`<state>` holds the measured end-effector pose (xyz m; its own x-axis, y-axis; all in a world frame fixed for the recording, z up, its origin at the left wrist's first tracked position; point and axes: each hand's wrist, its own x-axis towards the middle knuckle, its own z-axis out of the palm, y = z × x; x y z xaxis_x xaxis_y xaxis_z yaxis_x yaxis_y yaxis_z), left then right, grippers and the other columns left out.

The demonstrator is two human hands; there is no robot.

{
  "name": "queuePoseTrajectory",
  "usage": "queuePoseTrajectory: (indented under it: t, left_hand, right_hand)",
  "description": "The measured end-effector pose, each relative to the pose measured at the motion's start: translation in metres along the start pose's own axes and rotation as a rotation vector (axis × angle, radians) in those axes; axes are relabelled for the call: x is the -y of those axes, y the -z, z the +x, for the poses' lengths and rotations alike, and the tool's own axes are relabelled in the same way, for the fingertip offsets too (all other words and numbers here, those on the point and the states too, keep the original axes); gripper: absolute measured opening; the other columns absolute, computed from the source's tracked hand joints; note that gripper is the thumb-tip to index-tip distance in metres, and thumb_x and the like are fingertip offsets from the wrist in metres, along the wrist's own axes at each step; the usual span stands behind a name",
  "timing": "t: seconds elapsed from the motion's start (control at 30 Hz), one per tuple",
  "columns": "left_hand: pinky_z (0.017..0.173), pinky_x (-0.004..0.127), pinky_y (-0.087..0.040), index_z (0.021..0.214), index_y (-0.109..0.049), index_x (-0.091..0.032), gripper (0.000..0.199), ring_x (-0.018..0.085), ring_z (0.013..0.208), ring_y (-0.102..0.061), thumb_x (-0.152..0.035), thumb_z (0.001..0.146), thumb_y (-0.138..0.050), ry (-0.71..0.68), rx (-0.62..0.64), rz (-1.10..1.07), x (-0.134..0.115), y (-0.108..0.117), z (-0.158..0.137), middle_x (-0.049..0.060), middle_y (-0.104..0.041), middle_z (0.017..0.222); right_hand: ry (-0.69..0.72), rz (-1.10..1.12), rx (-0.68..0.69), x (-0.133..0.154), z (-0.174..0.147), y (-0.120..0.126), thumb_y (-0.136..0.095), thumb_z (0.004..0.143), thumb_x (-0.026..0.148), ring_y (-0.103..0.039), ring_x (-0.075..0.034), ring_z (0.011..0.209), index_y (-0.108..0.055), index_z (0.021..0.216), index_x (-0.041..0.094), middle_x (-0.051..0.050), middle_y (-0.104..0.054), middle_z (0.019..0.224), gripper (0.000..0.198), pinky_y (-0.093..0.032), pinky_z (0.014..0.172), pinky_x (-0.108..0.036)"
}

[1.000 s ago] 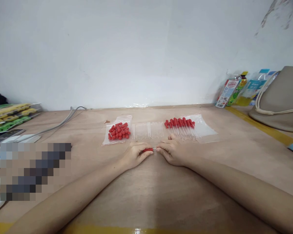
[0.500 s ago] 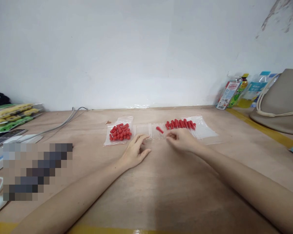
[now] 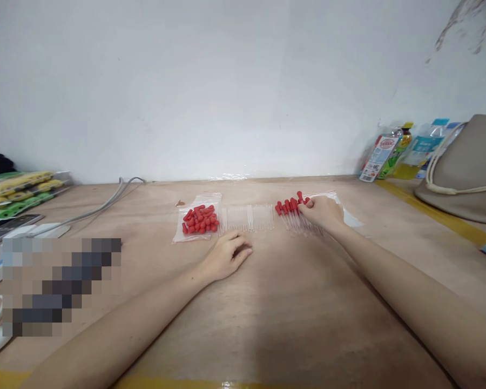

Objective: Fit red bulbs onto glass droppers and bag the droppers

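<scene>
My right hand [image 3: 324, 212] is closed at the right-hand row of glass droppers with red rubber bulbs [image 3: 287, 207]. Its fingertips pinch a dropper whose red bulb [image 3: 299, 195] sticks up above the others; most of its glass part is hidden. Resting on the table, my left hand [image 3: 228, 254] is loosely curled with thumb and fingers apart, holding nothing. Just beyond it lies a row of clear glass tubes [image 3: 263, 217] without bulbs. Left of the tubes, a heap of loose red bulbs [image 3: 202, 219] sits on a clear plastic bag [image 3: 179, 231].
Another clear bag [image 3: 350, 216] lies partly behind my right hand. Drink bottles [image 3: 423, 148], a carton [image 3: 379, 158] and a beige bag [image 3: 465, 167] stand at the right. Grey cable [image 3: 105, 202], yellow-green packets [image 3: 22, 189] and a phone [image 3: 14, 226] are at the left.
My right hand has moved right and slightly away, from beside the glass tubes to the dropper row. The red bulb over the tubes is gone from there. My left hand has barely shifted.
</scene>
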<state>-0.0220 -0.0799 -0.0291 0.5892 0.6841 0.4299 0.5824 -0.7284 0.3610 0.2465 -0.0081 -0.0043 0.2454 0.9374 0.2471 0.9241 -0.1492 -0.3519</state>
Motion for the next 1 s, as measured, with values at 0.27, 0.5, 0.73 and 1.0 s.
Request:
queuePoseTrajectory:
  t: [0.27,0.5,0.73,1.0]
  left_hand:
    - [0.074,0.029,-0.045,0.09,-0.058,-0.017,0.013,0.015,0.081,-0.053,-0.022,0.084,-0.047,0.009,0.008,0.019,0.001,-0.001,0.0,0.005,-0.057,0.089]
    - [0.075,0.029,-0.044,0.09,-0.058,-0.017,0.012,0.016,0.083,-0.054,-0.021,0.084,-0.048,-0.002,0.002,0.019,0.0,-0.001,0.001,0.005,-0.058,0.09]
    - [0.076,0.03,-0.044,0.09,-0.058,-0.018,0.011,0.016,0.084,-0.054,-0.021,0.084,-0.048,-0.008,-0.001,0.02,0.0,-0.001,0.0,0.004,-0.058,0.089]
    - [0.077,0.03,-0.043,0.089,-0.058,-0.018,0.012,0.016,0.085,-0.053,-0.022,0.084,-0.048,-0.007,0.003,0.031,0.001,-0.001,0.001,0.005,-0.058,0.089]
  right_hand:
    - [0.044,-0.091,0.027,0.001,-0.004,-0.003,-0.044,0.073,0.044,-0.056,-0.023,0.069,-0.059,0.056,0.02,-0.005,-0.061,0.064,0.033,-0.032,0.07,-0.036]
    - [0.251,-0.039,-0.004,0.029,-0.02,-0.018,-0.04,0.078,0.042,-0.055,-0.019,0.068,-0.061,0.064,0.02,-0.002,-0.062,0.065,0.033,-0.027,0.075,-0.036]
    - [0.148,-0.192,0.14,0.064,-0.016,-0.026,-0.042,0.076,0.03,-0.057,-0.024,0.076,-0.064,0.078,0.017,-0.009,-0.064,0.077,0.026,-0.027,0.075,-0.039]
    - [0.141,-0.237,0.204,0.08,-0.01,-0.03,-0.049,0.07,0.019,-0.058,-0.026,0.081,-0.065,0.081,0.014,-0.014,-0.064,0.084,0.02,-0.025,0.079,-0.043]
